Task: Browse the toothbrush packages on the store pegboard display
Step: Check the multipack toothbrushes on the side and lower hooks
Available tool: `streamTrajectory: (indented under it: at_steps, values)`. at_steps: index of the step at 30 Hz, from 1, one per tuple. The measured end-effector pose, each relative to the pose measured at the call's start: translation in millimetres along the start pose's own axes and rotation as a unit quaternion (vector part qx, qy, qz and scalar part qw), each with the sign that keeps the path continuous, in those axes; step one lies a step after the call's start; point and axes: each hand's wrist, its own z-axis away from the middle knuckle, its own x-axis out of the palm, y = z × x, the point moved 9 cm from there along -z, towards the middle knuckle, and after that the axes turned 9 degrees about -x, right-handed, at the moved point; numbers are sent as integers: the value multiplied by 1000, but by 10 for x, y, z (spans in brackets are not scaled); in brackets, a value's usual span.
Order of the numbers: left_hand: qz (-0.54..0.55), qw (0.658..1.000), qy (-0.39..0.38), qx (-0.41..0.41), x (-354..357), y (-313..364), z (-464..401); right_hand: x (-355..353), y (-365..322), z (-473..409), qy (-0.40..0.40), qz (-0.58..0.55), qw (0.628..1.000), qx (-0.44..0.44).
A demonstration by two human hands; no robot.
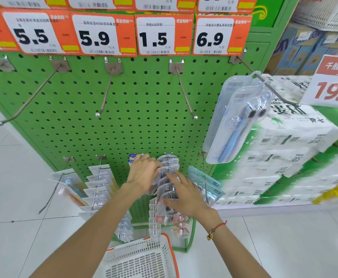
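A green pegboard (140, 109) carries rows of hooks. On a lower hook hangs a stack of clear toothbrush packages (168, 167). My left hand (143, 173) rests on the left side of that stack, fingers curled around the upper packages. My right hand (184, 194) lies on the stack's lower packages, fingers spread over their tops. Two clear packages with blue toothbrushes (236, 121) hang from an upper right hook. More packages hang at lower left (98, 189) and lower right (206, 183).
Orange price tags (96, 35) line the top; three upper hooks (106, 93) are bare. A white basket with an orange rim (144, 257) sits on the tiled floor below my arms. Stacked tissue packs (284, 157) stand at the right.
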Motion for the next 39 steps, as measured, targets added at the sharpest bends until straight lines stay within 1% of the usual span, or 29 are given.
streamTrajectory:
  at_steps: [5, 8, 11, 13, 15, 17, 19, 22, 25, 30, 39]
  values:
    - [5, 1000, -20, 4, 76, 60, -17, -95, 25, -49, 40, 3, 999, -7]
    - [29, 999, -21, -8, 79, 33, -24, -73, 35, -85, 16, 12, 1000, 3]
    - [74, 996, -19, -48, 44, -64, -71, -25, 28, -107, -15, 19, 1000, 15]
    - [86, 994, -2, -66, -6, -99, -128, -10, 8, -119, -15, 7, 1000, 15]
    - [92, 994, 23, -60, -70, -75, -191, 14, -3, -132, -9, -13, 1000, 14]
    - [79, 996, 21, -39, -83, -5, -249, 39, -10, -138, -6, -26, 1000, 13]
    - [40, 999, -6, -23, -23, 61, -293, 52, -6, -139, -5, -29, 999, 14]
    - [-19, 999, -33, -21, 80, 81, -319, 59, 4, -135, -9, -30, 999, 14]
    - [-50, 998, -26, -19, 122, 83, -301, 75, 21, -134, -13, -25, 999, 16]
    - [-14, 999, 12, -35, 50, 53, -255, 71, 34, -137, -12, -14, 1000, 13]
    - [15, 997, 30, -76, -1, -155, -70, 72, 30, -167, -12, 8, 1000, 1]
